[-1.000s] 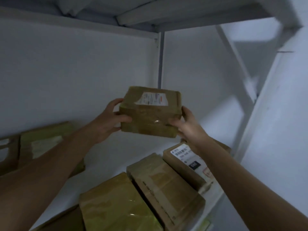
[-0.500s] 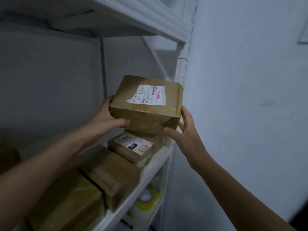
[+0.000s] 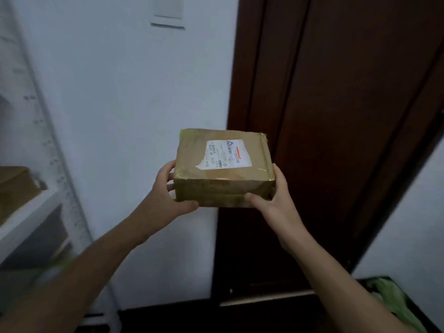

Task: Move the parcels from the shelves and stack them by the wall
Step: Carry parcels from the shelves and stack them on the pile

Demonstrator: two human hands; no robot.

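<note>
White shelf at far left, blurred. One brown parcel sits on its board, close to the front edge. Tier below is dark, contents unreadable. Dark floor underneath.

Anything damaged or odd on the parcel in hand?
Minor only: the shipping label on the parcel is torn ragged at its near-left corner. It looks square, gripped by left hand and right hand.

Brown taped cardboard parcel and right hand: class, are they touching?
Touching. Head view shows the right hand gripping the brown taped cardboard parcel, thumb on its front face.
</note>
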